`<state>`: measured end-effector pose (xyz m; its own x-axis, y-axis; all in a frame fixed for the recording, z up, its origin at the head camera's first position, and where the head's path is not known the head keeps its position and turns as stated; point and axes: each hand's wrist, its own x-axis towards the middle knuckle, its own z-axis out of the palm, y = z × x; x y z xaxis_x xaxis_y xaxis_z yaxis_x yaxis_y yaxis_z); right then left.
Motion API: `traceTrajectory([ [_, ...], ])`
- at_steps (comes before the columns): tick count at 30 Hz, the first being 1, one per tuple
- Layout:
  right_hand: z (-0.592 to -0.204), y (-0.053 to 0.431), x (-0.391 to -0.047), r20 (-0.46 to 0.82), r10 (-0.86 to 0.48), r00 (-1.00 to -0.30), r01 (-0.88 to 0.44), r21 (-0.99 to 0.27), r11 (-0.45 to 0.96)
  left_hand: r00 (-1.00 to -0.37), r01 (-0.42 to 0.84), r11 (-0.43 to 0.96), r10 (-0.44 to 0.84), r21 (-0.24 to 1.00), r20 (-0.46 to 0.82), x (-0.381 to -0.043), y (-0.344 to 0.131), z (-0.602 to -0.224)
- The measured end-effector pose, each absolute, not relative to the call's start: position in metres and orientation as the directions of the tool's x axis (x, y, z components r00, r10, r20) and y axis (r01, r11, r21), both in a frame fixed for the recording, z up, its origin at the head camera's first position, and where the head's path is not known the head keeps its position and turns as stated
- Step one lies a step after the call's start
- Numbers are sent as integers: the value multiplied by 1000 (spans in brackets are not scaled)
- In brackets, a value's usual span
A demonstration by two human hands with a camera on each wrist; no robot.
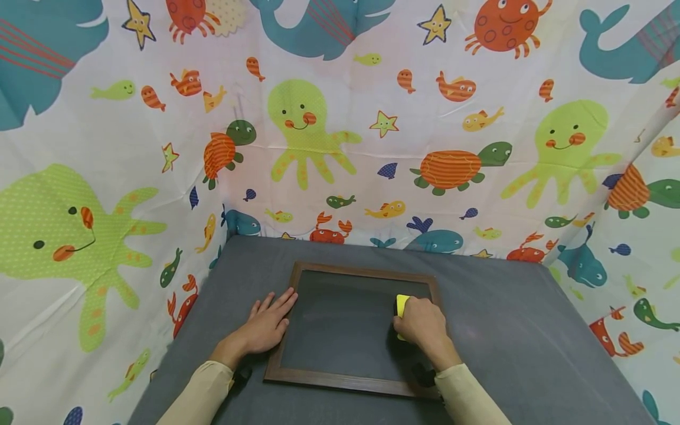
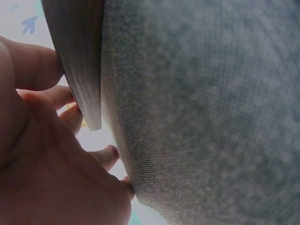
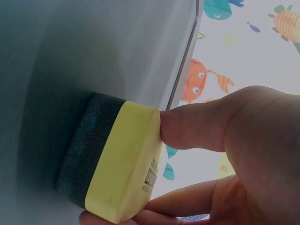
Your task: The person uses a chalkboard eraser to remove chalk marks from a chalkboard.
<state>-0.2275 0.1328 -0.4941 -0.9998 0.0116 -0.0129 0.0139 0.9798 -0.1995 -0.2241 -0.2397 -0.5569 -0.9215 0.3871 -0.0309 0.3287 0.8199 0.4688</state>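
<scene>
A chalkboard (image 1: 350, 324) with a brown wooden frame (image 1: 366, 385) lies flat on the grey cloth. My right hand (image 1: 423, 323) grips a yellow board eraser (image 1: 402, 305) over the right part of the board. In the right wrist view, the eraser (image 3: 122, 159) has its dark felt side against the board surface, with thumb and fingers pinching the yellow back. My left hand (image 1: 268, 324) rests with spread fingers at the board's left edge. Its thumb and fingertips touch the frame (image 2: 82, 61) in the left wrist view, and other fingers reach the cloth.
Grey cloth (image 1: 510, 342) covers the table around the board. Behind and at both sides hangs a white curtain (image 1: 340, 171) printed with sea animals, meeting the table's back edge. Dark wrist bands sit at both sleeves.
</scene>
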Motion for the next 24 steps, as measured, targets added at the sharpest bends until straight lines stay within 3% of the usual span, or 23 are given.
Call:
traceTrajectory([
  [24,-494,120,-228,-21,4,-1000,8,-213,977,-924,324,824,381,466,-31,-222,-238,-556],
])
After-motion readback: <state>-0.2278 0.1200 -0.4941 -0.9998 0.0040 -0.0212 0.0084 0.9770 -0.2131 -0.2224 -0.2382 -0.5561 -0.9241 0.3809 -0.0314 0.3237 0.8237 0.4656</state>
